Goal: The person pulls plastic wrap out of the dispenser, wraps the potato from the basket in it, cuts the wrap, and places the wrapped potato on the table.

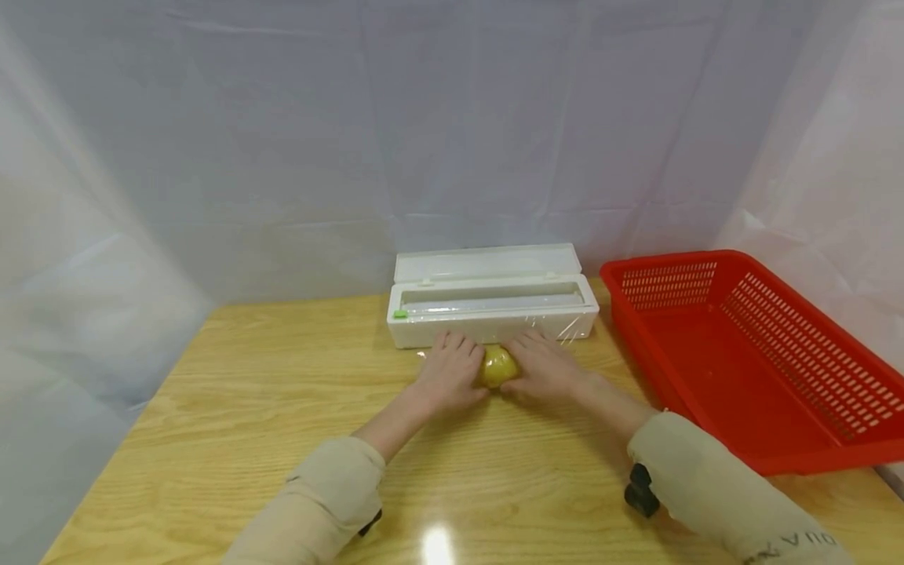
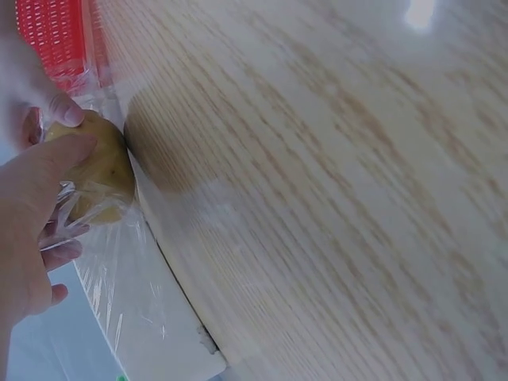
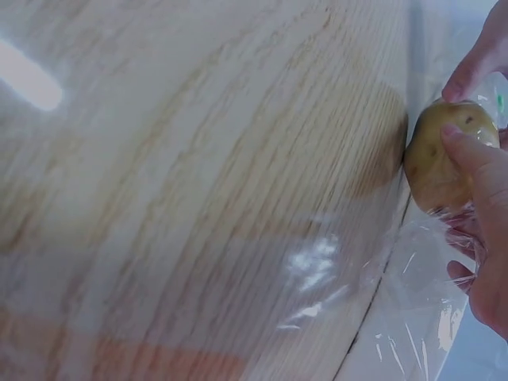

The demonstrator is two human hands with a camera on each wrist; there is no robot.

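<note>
Hands: your left hand (image 1: 452, 373) and right hand (image 1: 542, 367) grip a potato (image 1: 499, 367) from either side, thumbs on its near face.
Potato: directly between your hands, neither one nearer; your fingers hide too much to tell its long axis.
Film (image 2: 94, 294): clear, gathered round the potato and over the front of the box (image 1: 487, 329).
Box: white, lid (image 1: 487, 262) raised, just beyond your fingers, running left to right on the desk (image 1: 282, 384).
Basket (image 1: 653, 365): red, to your right.
</note>
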